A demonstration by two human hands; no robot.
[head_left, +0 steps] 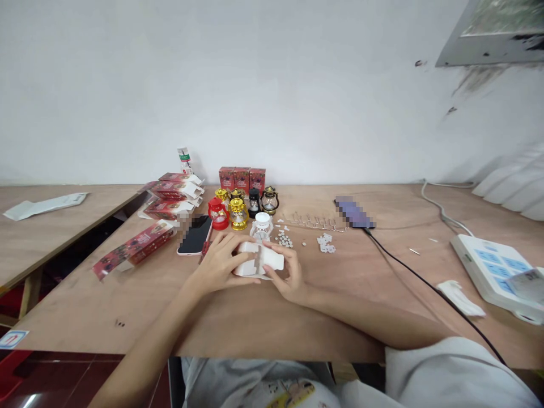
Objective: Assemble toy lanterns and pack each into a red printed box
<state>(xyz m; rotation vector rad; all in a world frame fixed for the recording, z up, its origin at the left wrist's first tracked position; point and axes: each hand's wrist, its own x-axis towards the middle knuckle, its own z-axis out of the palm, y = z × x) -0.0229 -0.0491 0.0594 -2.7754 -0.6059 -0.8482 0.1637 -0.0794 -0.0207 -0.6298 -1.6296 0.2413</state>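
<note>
Between my two hands is a small cardboard box (pixel 249 267), its white inner flaps turned toward me. My left hand (pixel 221 263) grips the box's left side, with fingers over the top and the thumb below. From the right, my right hand (pixel 291 275) pinches a white flap at the box's edge. Just beyond the box stands a white mini lantern (pixel 262 225), partly hidden by it. Behind are a red lantern (pixel 218 214), a gold lantern (pixel 238 215), a black lantern (pixel 254 203) and a bronze-coloured lantern (pixel 270 200).
Three red boxes (pixel 242 179) stand by the wall. Flattened red cartons (pixel 136 246) lie at left beside a phone (pixel 196 234). Small white discs (pixel 284 238), plastic pieces (pixel 326 243) and wire parts (pixel 318 221) lie ahead. At right are another phone (pixel 355 213), its cable, and a power strip (pixel 495 272).
</note>
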